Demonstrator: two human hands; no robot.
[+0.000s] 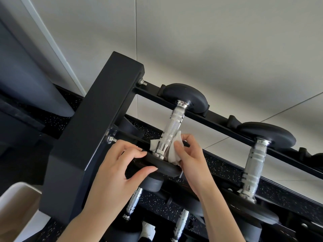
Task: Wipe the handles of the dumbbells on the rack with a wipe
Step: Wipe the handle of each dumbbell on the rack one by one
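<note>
A black dumbbell with a knurled chrome handle [172, 127] lies across the top tier of the black rack [97, 130]. A white wipe [172, 151] is wrapped around the near end of that handle. My right hand [190, 159] pinches the wipe against the handle with thumb and fingers. My left hand [120, 165] grips the near black weight head [157, 165] of the same dumbbell, thumb under its rim. A second dumbbell with a chrome handle [254, 169] lies on the same tier to the right.
Lower tiers hold more dumbbells with chrome handles [132, 203]. The rack's thick black upright post stands at the left, with bolts [111, 139] sticking out. Behind is a pale tiled wall [209, 49]; below, speckled black flooring [227, 170]. A pale object [15, 206] sits at the lower left.
</note>
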